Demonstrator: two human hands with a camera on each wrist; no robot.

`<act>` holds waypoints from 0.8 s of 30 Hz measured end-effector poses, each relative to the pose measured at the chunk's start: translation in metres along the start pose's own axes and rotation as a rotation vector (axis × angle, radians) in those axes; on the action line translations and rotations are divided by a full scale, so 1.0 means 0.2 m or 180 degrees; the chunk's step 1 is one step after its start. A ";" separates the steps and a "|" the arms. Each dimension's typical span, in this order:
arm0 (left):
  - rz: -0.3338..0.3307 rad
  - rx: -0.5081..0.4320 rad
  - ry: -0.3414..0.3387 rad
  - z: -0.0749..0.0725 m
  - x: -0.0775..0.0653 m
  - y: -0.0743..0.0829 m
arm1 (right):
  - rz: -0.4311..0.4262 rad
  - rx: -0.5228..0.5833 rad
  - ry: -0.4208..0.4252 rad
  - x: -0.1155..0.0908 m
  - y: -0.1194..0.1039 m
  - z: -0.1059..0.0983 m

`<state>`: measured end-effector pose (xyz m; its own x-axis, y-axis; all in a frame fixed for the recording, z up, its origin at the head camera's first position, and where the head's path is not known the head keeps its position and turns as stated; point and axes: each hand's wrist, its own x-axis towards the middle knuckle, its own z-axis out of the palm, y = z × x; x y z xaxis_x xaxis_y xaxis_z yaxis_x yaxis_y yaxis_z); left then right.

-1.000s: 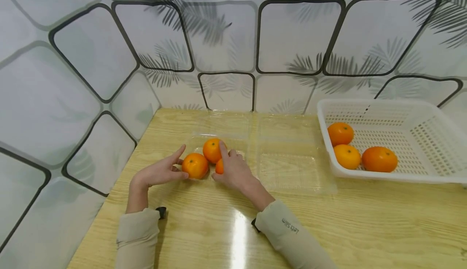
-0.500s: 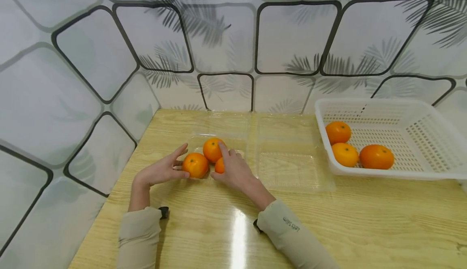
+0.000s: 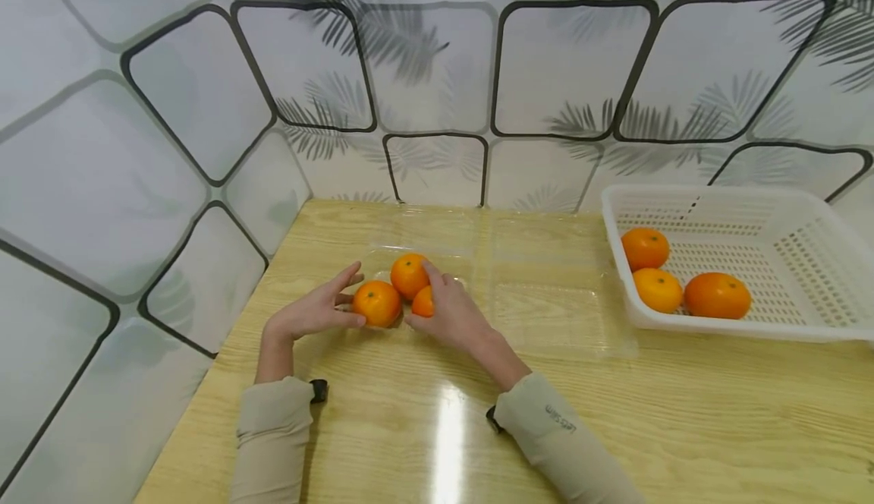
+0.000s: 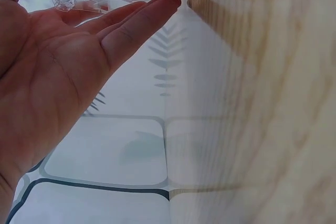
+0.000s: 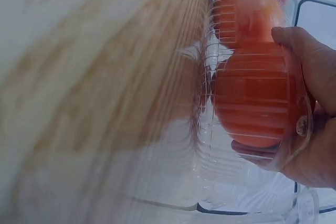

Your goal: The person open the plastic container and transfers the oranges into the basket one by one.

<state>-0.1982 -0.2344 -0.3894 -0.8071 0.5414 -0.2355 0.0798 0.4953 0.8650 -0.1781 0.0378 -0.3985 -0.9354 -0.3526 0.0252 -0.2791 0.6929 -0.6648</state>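
Note:
Three oranges sit together in a clear plastic box point(image 3: 467, 269) on the left side of the table. The left-front orange point(image 3: 377, 304) has my left hand point(image 3: 310, 313) beside it, fingers extended at the box's side. In the left wrist view, those straight fingers point(image 4: 131, 32) lie right along the clear wall. My right hand point(image 3: 459, 316) holds the right-front orange point(image 3: 422, 303), largely covering it from above. Through the ribbed plastic, the right wrist view shows this orange point(image 5: 254, 98) between thumb and fingers. Behind both is the third orange point(image 3: 410, 275).
A second clear plastic box point(image 3: 546, 314) with its lid folded back stands just to the right. Farther right, a white perforated basket point(image 3: 785, 331) holds three more oranges point(image 3: 717, 296). Patterned walls point(image 3: 437, 71) rise behind and left of the wooden table point(image 3: 717, 413).
The head view has swung slightly, shifting the whole scene a little to the right. Both hands and the oranges keep the same places relative to each other.

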 end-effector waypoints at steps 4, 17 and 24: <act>0.0018 0.0046 -0.0004 0.00 0.00 -0.01 | -0.0103 -0.0002 0.0010 -0.01 0.01 -0.01; 0.0002 -0.0027 -0.0016 -0.01 0.00 0.00 | -0.0439 -0.0193 -0.0015 -0.05 -0.03 -0.07; -0.0008 -0.0050 -0.0023 -0.01 0.00 0.00 | -0.0606 -0.0256 -0.0007 -0.06 -0.03 -0.11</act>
<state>-0.1986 -0.2360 -0.3878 -0.8030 0.5451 -0.2409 0.0686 0.4861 0.8712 -0.1698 0.0507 -0.3783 -0.8637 -0.4834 0.1430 -0.4674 0.6616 -0.5864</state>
